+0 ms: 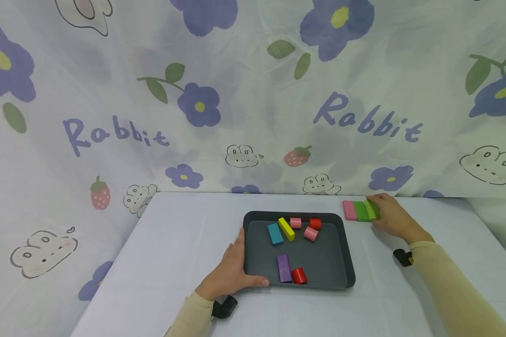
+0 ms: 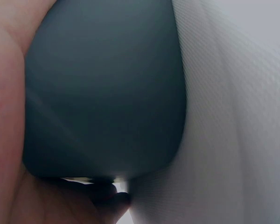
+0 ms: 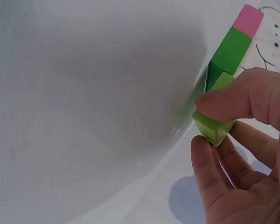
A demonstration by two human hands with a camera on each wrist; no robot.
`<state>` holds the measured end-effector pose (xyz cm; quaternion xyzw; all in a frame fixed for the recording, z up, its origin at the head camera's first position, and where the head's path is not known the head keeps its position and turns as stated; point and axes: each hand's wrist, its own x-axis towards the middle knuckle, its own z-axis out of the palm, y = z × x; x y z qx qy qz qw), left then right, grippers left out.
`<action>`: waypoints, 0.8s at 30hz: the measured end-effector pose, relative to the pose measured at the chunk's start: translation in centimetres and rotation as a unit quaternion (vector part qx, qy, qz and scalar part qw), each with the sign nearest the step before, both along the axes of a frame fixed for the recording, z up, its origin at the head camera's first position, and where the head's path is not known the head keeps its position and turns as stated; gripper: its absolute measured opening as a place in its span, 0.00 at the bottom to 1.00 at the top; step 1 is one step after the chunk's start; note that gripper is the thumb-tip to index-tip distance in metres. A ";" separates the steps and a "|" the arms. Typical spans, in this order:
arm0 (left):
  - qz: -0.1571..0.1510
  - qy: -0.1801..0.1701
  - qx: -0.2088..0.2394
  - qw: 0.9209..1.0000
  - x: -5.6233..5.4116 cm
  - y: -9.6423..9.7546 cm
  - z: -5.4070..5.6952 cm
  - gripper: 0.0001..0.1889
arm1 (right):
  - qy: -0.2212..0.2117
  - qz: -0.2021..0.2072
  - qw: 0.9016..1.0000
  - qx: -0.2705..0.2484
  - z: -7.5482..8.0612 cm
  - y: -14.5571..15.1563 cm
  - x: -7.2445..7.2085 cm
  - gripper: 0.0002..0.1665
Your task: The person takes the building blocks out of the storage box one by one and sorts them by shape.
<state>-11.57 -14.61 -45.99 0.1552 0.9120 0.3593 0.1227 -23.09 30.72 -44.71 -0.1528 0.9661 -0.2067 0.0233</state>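
My left hand point(image 1: 228, 271) rests against the near left corner of a dark grey tray point(image 1: 320, 262), its fingers along the left wall and its thumb along the front wall. Up close, the left wrist view shows the tray's smooth outer wall point(image 2: 105, 93) between thumb and fingers. Behind the tray's right side, my right hand point(image 1: 391, 217) pinches a light green block point(image 3: 213, 128) between thumb and fingers. The block stands at the right end of a short row, beside a green block point(image 1: 360, 211) and a pink block point(image 1: 349, 210).
Inside the tray are a blue block point(image 1: 275, 234), a yellow block point(image 1: 286, 229), a purple block point(image 1: 284, 268), two pink cylinders point(image 1: 311, 234) and two red cylinders point(image 1: 299, 275). A patterned cloth point(image 1: 253, 107) hangs behind the white table point(image 1: 185, 234).
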 end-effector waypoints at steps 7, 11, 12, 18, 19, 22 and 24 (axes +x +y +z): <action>0.003 0.001 0.001 1.000 0.1 0.0 0.1 0.74 | -0.021 -0.002 1.000 0.006 0.3 -0.3 0.0 0.43; 0.002 0.000 0.004 1.000 0.1 0.1 0.1 0.75 | -0.021 -0.001 1.000 0.010 0.5 -0.4 0.0 0.42; 0.001 0.001 0.004 1.000 0.1 0.1 0.1 0.75 | -0.022 0.000 1.000 0.010 0.4 -0.5 0.0 0.42; -0.004 0.004 0.007 1.000 0.1 0.0 -0.2 0.74 | -0.029 0.000 0.999 0.013 0.1 -0.5 -0.2 0.41; -0.005 0.004 0.008 1.000 0.1 0.0 -0.2 0.74 | -0.028 0.002 0.999 0.014 0.1 -0.5 -0.2 0.41; -0.004 0.004 0.010 1.000 0.1 0.0 -0.2 0.74 | -0.021 0.008 1.000 0.019 0.0 -0.6 -0.3 0.40; -0.003 0.004 0.010 1.000 0.1 0.0 -0.2 0.74 | -0.020 0.011 1.000 0.021 0.0 -0.6 -0.3 0.40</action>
